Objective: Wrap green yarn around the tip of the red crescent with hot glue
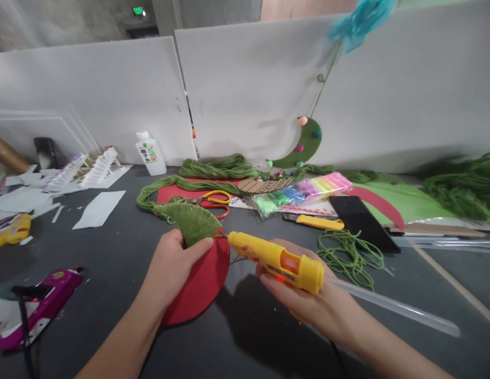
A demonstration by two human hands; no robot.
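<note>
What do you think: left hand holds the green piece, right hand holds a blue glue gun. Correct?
Colour's wrong: the head view shows the glue gun in the right hand is yellow, not blue. The left hand does hold the green piece.

Left of my left hand (pixel 179 263) I have a bare lane of worktop (pixel 110 263), narrowing toward the far edge between a white sheet (pixel 98 209) and the looped green yarn (pixel 146 196). The purple tool (pixel 57 297) and its cable (pixel 25 329) choke the near left corner; a yellow tool (pixel 20 229) sits at the left edge. Between my hands, there is room right of the red disc (pixel 205 284) toward the near edge, though the glue gun (pixel 264 250) in my right hand (pixel 294 301) crosses its far end. Straight ahead, scissors (pixel 199 201) and a clear packet (pixel 302 195) bar the far edge. To my right, the glue stick (pixel 407 311) juts toward the right edge, with tangled yarn (pixel 343 252) and a black slab (pixel 359 218) beyond.
</note>
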